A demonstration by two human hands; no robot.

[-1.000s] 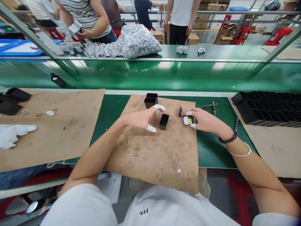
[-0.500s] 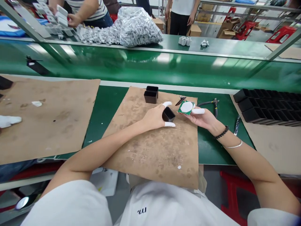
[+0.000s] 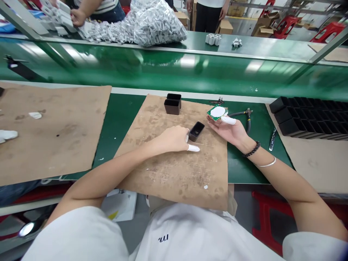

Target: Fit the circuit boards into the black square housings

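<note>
My left hand (image 3: 178,139) is beside a small open black plastic box (image 3: 196,131) on the brown cardboard sheet (image 3: 174,174). Its white-capped thumb sticks out apart from the box, while a bent finger lies against or just by the box's left side. Between thumb and fingers, my right hand (image 3: 231,130) grips a green circuit board (image 3: 217,112) with a white round patch on its face. White finger cots cover some fingertips. Behind the board lies a dark piece with two prongs (image 3: 219,100); whether it joins the board, I cannot tell.
Two more black boxes (image 3: 173,105) stand at the sheet's far edge. Cutting pliers (image 3: 248,117) and a small metal tool (image 3: 273,139) lie to the right, before rows of black boxes (image 3: 307,117). Across the green partition, another person's hand (image 3: 78,17) handles white parts beside a filled plastic bag (image 3: 159,25).
My left thumb and finger have come off the box's two sides, and the box has turned and now sits tilted. The board in my right hand has risen slightly away from me.
</note>
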